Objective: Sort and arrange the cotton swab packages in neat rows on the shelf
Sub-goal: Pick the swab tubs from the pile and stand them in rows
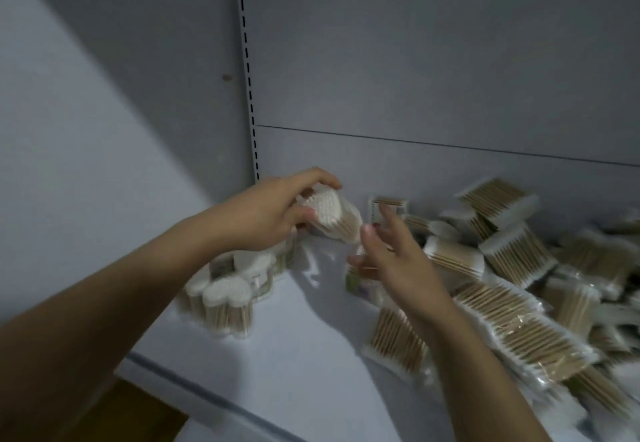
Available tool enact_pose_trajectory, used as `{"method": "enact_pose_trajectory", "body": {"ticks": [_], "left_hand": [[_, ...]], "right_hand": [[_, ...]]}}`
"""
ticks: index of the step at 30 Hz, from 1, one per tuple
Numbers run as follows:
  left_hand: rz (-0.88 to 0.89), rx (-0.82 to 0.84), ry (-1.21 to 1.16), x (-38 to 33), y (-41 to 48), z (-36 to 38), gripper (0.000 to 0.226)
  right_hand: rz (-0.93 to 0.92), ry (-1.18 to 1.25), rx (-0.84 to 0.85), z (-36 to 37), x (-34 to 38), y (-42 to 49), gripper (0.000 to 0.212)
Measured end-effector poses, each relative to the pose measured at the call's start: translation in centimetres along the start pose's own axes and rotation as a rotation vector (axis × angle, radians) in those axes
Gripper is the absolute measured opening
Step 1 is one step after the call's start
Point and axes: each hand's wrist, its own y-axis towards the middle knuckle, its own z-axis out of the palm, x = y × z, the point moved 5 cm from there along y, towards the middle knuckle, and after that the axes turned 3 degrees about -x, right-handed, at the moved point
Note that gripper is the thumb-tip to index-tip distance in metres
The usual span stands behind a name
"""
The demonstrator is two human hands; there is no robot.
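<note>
L hand (273,211), ctr-left of frame, grips a heart-shaped swab pkg (334,214): thumb on top, fingers curled under. The pkg is tilted, white tips facing the camera, held above the shelf (294,355) and close to the back panel (415,78). R hand (393,259), just right of ctr, has fingers spread wide and fairly straight, fingertips right at the lower end of that pkg. The frame is blurry there, so can't tell if they touch it or if the thumb pins anything.

Lower left of ctr: upright pkgs (225,299) of the same heart shape stand bunched in a row on the shelf, tips up, running from the front edge toward the back, partly behind the L forearm.

Right half of frame: pile of flat pkgs (519,341), wooden sticks w/ white ends, lying crisscross and overlapping, some propped on the back panel. A small pkg (389,204) leans upright on the panel just above the R hand. Slotted upright (247,78) runs down the upper part of the frame, left of ctr.
</note>
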Motion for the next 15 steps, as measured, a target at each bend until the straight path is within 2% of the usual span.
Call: {"method": "enact_pose_trajectory", "body": {"ticks": [2,5,7,9,11,13,15], "left_hand": [[0.048,0.033,-0.131,0.8,1.1,-0.6,0.046],[0.079,0.065,-0.328,2.6,3.2,-1.5,0.047],[-0.010,0.099,-0.430,4.4,4.5,-1.7,0.033],[-0.072,0.139,-0.357,6.1,5.7,-1.6,0.036],[-0.035,0.177,-0.205,7.2,7.0,-1.3,0.049],[0.021,0.259,-0.164,7.4,8.0,-0.6,0.054],[0.050,0.380,-0.181,7.7,8.8,0.7,0.060]], "right_hand": [[0.140,0.278,0.033,1.5,-0.2,2.1,0.067],[0.108,0.509,-0.094,3.1,0.2,4.8,0.042],[-0.020,0.436,-0.257,3.6,0.5,5.7,0.036],[-0.203,0.167,-0.372,3.8,0.9,6.3,0.044],[-0.292,-0.034,-0.352,4.3,1.0,6.6,0.051],[-0.261,-0.075,-0.254,4.8,0.6,7.1,0.047],[-0.227,-0.118,-0.229,4.9,0.0,7.4,0.045]]}}
